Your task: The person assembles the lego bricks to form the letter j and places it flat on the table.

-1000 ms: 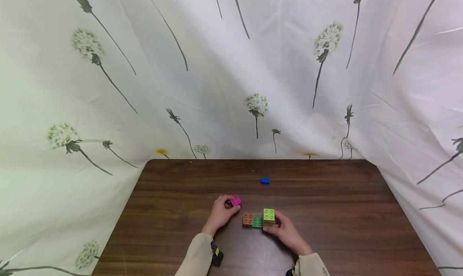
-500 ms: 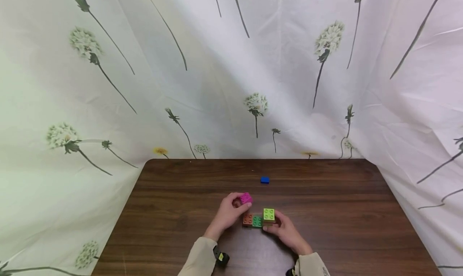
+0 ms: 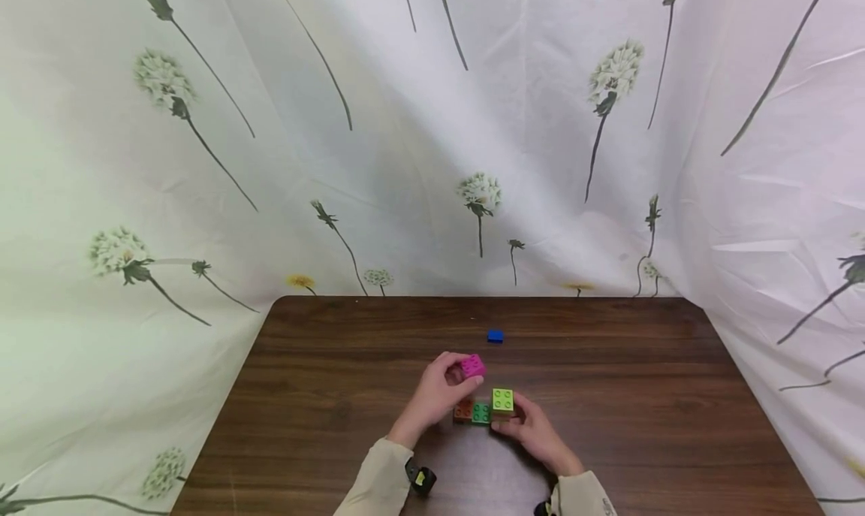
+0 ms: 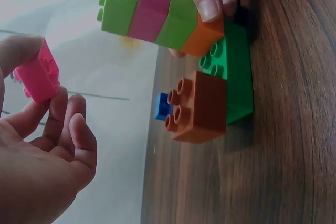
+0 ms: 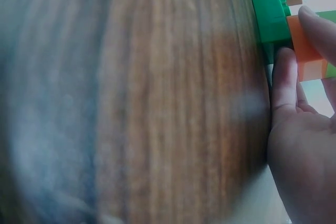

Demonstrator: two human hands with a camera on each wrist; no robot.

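Note:
My left hand (image 3: 435, 396) pinches a pink toy brick (image 3: 472, 366) between thumb and finger, held up above the table. In the left wrist view that pink brick (image 4: 41, 73) is apart from the other bricks. My right hand (image 3: 537, 432) grips the lower part of a brick stack, thumb on its orange brick (image 4: 203, 38). Above the orange come a lime brick, a pink brick (image 4: 150, 10) and a lime top brick (image 3: 502, 399). The stack sits on one end of a long green brick (image 4: 239, 77). A brown-orange brick (image 4: 207, 108) sits on its other end.
A small blue brick (image 3: 495, 336) lies farther back on the dark wooden table (image 3: 338, 351). Behind the table hangs a white cloth (image 3: 405, 163) printed with dandelions. Both wrists wear black cameras, the left one (image 3: 422, 480) beside the sleeve.
My left hand has carried the pink brick up and to the right, from the left of the brown-orange brick to behind and above the assembly. The right hand keeps its grip in place.

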